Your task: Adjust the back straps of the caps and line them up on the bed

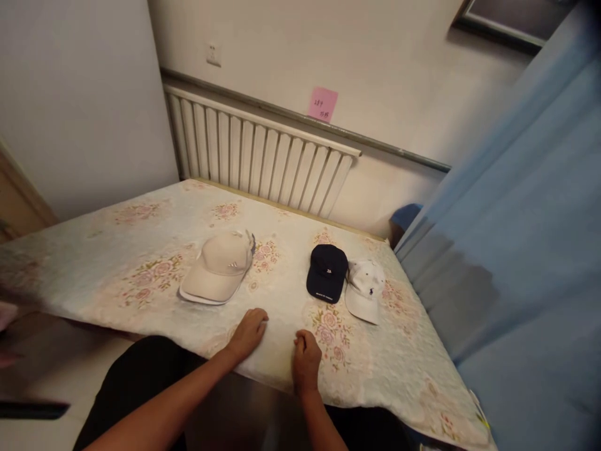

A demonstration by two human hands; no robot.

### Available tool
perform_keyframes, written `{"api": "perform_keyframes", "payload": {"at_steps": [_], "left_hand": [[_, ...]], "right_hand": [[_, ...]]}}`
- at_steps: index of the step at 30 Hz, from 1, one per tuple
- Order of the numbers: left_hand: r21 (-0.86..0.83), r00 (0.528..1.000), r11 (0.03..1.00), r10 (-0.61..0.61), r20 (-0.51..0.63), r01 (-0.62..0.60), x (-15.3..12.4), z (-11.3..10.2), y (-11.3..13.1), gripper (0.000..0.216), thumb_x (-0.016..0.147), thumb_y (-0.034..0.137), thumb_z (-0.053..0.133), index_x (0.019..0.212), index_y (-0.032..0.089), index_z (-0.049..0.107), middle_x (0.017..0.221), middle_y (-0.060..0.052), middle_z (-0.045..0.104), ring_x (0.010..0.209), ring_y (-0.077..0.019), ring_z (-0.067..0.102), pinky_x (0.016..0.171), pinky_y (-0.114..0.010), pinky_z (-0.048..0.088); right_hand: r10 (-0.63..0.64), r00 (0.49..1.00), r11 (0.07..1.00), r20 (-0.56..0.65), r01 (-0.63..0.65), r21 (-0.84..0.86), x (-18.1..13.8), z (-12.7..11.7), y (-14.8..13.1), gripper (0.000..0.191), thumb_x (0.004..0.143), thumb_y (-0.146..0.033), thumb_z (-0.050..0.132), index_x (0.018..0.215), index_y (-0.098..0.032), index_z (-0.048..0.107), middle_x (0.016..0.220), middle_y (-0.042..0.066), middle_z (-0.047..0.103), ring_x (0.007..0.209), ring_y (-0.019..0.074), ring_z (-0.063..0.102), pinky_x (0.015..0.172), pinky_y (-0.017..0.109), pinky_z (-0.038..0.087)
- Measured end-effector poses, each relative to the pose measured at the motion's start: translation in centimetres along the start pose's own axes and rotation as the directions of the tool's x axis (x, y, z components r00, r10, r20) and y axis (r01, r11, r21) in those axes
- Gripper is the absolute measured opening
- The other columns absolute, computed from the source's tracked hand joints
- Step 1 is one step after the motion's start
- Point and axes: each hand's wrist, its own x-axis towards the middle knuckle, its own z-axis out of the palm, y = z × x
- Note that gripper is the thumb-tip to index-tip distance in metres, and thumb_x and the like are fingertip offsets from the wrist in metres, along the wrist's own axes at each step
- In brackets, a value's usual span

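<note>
Three caps lie on a table covered with a pale floral cloth [141, 250]. A beige cap [218, 268] sits left of centre, its brim toward me. A navy cap [327, 272] lies to the right, and a white cap [365, 289] touches its right side. My left hand [248, 334] rests on the cloth near the front edge, fingers curled loosely, holding nothing. My right hand [306, 363] rests beside it with fingers curled under, nothing visible in it. Both hands are below the caps and apart from them.
A white radiator [258, 153] runs along the wall behind the table, with a pink sticky note [322, 104] above it. A blue curtain [516, 250] hangs close along the table's right side. My dark-clothed legs are under the front edge.
</note>
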Motion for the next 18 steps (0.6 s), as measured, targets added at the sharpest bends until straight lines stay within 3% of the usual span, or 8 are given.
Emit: {"api": "perform_keyframes", "payload": {"at_steps": [3,5,7,12,18], "left_hand": [[-0.176,0.977,0.969,-0.189,-0.095,0.170,-0.2,-2.4,-0.8,0.014,0.075,0.030,0.053,0.070,0.018,0.057,0.072,-0.003,0.062,0.074,-0.0194,0.060,0.074,-0.035,0.049],[-0.337,0.927,0.901,-0.341,-0.155,0.274,-0.4,-4.5,-1.3,0.022,0.077,0.038,0.052,0.072,0.017,0.055,0.066,-0.002,0.061,0.063,-0.0177,0.061,0.062,-0.032,0.051],[-0.492,0.866,0.810,-0.460,-0.198,0.318,-0.6,-6.6,-1.5,0.024,0.076,0.039,0.056,0.076,0.015,0.055,0.068,-0.004,0.064,0.062,-0.0163,0.064,0.061,-0.030,0.052],[-0.730,0.721,0.617,-0.644,-0.254,0.294,-0.3,-10.6,-1.0,0.010,0.079,0.023,0.057,0.081,0.014,0.053,0.075,-0.006,0.066,0.065,-0.0138,0.067,0.065,-0.027,0.055],[-0.816,0.632,0.515,-0.731,-0.257,0.264,0.4,-11.4,-1.0,0.004,0.080,0.013,0.056,0.077,0.013,0.053,0.068,-0.005,0.065,0.060,-0.0139,0.066,0.058,-0.025,0.056]], "right_hand": [[-0.044,0.999,0.997,0.017,0.045,-0.068,0.1,0.2,0.3,0.022,0.082,-0.018,0.046,0.087,-0.020,0.067,0.088,0.006,0.068,0.083,0.0203,0.060,0.081,0.030,0.041],[-0.061,0.998,0.993,0.024,0.063,-0.099,0.1,0.4,0.5,0.023,0.082,-0.018,0.046,0.088,-0.020,0.067,0.089,0.007,0.068,0.085,0.0211,0.060,0.082,0.031,0.041],[-0.074,0.997,0.988,0.030,0.077,-0.131,0.1,0.5,0.5,0.024,0.082,-0.018,0.045,0.090,-0.019,0.067,0.091,0.008,0.068,0.086,0.0217,0.060,0.084,0.032,0.041],[-0.098,0.995,0.980,0.037,0.103,-0.170,-0.1,0.5,0.4,0.025,0.082,-0.017,0.044,0.090,-0.018,0.067,0.091,0.009,0.068,0.087,0.0223,0.060,0.084,0.033,0.042],[-0.097,0.995,0.978,0.035,0.101,-0.181,-0.1,0.6,0.5,0.025,0.082,-0.018,0.044,0.090,-0.018,0.067,0.090,0.009,0.068,0.087,0.0228,0.060,0.084,0.033,0.042]]}}
